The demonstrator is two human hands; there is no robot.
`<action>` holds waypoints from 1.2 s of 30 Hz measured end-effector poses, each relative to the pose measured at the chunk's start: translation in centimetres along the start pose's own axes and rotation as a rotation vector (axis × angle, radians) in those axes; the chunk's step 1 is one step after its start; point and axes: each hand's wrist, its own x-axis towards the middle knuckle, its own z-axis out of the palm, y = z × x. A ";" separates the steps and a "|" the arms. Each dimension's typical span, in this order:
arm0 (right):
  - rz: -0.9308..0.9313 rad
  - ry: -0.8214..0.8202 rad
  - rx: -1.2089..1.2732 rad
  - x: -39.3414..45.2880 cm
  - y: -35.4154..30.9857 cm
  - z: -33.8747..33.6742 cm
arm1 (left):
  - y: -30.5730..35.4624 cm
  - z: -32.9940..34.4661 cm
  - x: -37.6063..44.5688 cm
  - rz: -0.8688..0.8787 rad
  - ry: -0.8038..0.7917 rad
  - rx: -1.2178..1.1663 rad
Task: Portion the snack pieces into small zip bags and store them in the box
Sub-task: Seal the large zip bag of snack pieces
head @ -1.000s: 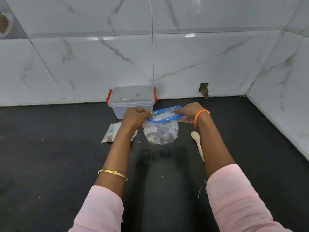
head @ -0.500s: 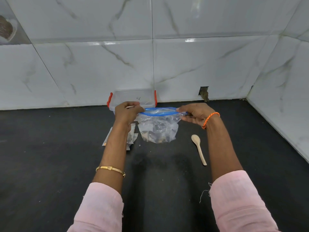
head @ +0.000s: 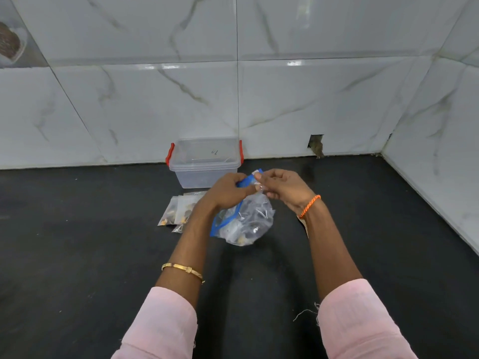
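— Snack pieces, where are they?

— Some sit sealed in small zip bags point(head: 178, 211) lying flat on the dark worktop point(head: 77, 242), left of the hands and just in front of the box. More show as dark and yellowish bits at the bottom of the large clear bag point(head: 246, 221) with the blue zip strip, held up over the worktop between the two hands.

— And the box?

— Box point(head: 204, 161) is clear plastic with red clips at both ends, standing against the marble-tiled wall point(head: 311, 99). A small handwritten mark shows through it; it is too faint to read.

— What are the hands doing?

— Left hand point(head: 228, 193), gold bangle point(head: 184, 269) on the forearm, has its fingers curled round the blue zip top of the large bag. Right hand point(head: 282, 187), orange thread band point(head: 309, 206) at the wrist, pinches the far corner of that same top between thumb and fingers.

— Anything further right?

— Only a small dark gap point(head: 316, 145) low in the wall tiles.
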 end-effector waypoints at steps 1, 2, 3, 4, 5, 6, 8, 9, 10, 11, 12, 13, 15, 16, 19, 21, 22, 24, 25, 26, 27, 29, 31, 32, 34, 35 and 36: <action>-0.003 -0.038 -0.035 -0.3 0.6 -0.4 | -0.2 -0.1 0.1 -0.008 0.018 -0.040; 0.023 -0.100 -0.042 -0.6 1.3 -0.7 | -0.3 -0.2 0.1 -0.009 0.037 -0.084; 0.060 -0.161 -0.018 -0.9 2.2 -0.9 | -0.4 -0.2 0.2 -0.007 0.062 -0.110; 0.082 -0.193 0.042 -1.2 3.0 -0.7 | -0.5 -0.3 0.2 -0.001 0.097 -0.122; 0.072 -0.175 0.101 -1.4 3.8 -0.1 | -0.5 -0.2 0.3 0.005 0.136 -0.116; 0.028 -0.075 0.143 -1.4 4.5 0.7 | -0.3 -0.1 0.3 0.007 0.182 -0.102; -0.069 0.266 0.211 -1.0 5.6 2.6 | 0.1 0.8 0.4 0.010 0.298 -0.079; -0.105 0.430 0.259 -0.7 6.0 3.4 | 0.1 1.4 0.4 0.015 0.363 -0.068; -0.130 0.539 0.309 -0.5 6.5 4.0 | 0.2 2.0 0.3 0.020 0.433 -0.055; -0.136 0.596 0.355 -0.4 6.7 4.4 | 0.2 2.3 0.3 0.020 0.501 -0.044; -0.127 0.627 0.405 -0.3 6.8 4.4 | 0.1 2.4 0.2 0.014 0.570 -0.038; -0.105 0.654 0.457 -0.3 6.9 4.1 | 0.0 2.2 0.1 0.006 0.631 -0.032; -0.084 0.747 0.548 -0.1 6.9 3.1 | -0.4 1.5 0.2 0.010 0.724 -0.033; -0.075 0.795 0.575 0.0 6.7 2.5 | -0.6 1.1 0.2 0.020 0.751 -0.043; 0.014 0.804 0.660 0.1 5.7 1.6 | -0.9 0.9 0.5 0.043 0.775 -0.084; 0.047 0.685 0.720 -0.1 5.1 1.1 | -0.9 0.7 0.7 0.034 0.759 -0.123; 0.062 0.576 0.721 -0.4 5.1 0.7 | -1.0 0.5 0.9 0.017 0.745 -0.155; 0.156 0.266 0.662 -1.3 5.2 0.3 | -1.5 -0.4 1.5 -0.025 0.718 -0.282; 0.201 0.131 0.610 -1.9 5.5 0.5 | -1.9 -0.7 1.8 -0.046 0.707 -0.362; 0.229 0.056 0.564 -2.2 5.9 1.0 | -1.9 -1.0 1.9 -0.065 0.697 -0.446; 0.237 0.049 0.536 -2.4 6.3 1.6 | -1.7 -1.1 1.7 -0.091 0.692 -0.523; 0.191 0.199 0.574 -2.1 7.1 3.0 | -1.0 -1.1 0.8 -0.187 0.660 -0.591; 0.119 0.372 0.614 -1.6 7.4 3.9 | -0.2 -0.5 -0.7 -0.328 0.562 -0.583; 0.084 0.423 0.612 -1.3 7.4 4.1 | 0.1 0.3 -1.5 -0.385 0.524 -0.555; 0.017 0.485 0.568 -0.9 7.2 4.5 | 0.0 2.2 -2.3 -0.479 0.519 -0.446; -0.004 0.512 0.513 -0.8 7.1 4.7 | -0.4 3.0 -2.2 -0.494 0.558 -0.371; -0.017 0.551 0.441 -0.7 7.1 4.7 | -0.8 3.5 -2.0 -0.462 0.619 -0.320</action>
